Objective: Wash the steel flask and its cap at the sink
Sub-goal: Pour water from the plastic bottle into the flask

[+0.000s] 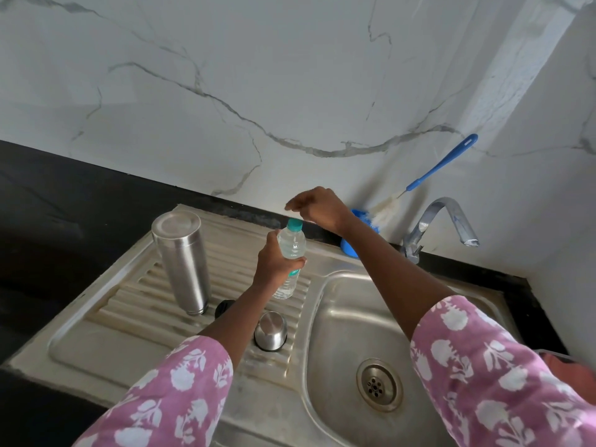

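Steel throughout: brushed cylindrical flask [182,262] standing upside down on ribbed drainboard [113,317], left of smooth sink [338,333] bowl. Small domed steel cap [270,330] inverted nearer, just beside left forearm. Black round lid [224,308] half hidden behind that arm. Clear ridged plastic bottle [290,253] with teal top [294,224], near upright over drainboard, clamped in left hand [277,262], fingers wrapped round its middle. Right hand [317,206] hovering just above teal top, wrist bent, fingers loose, holding nothing. Curved chrome tap [445,221] and blue bristly brush [442,164] against veined marble wall [225,75]; black tabletop [48,221] around.
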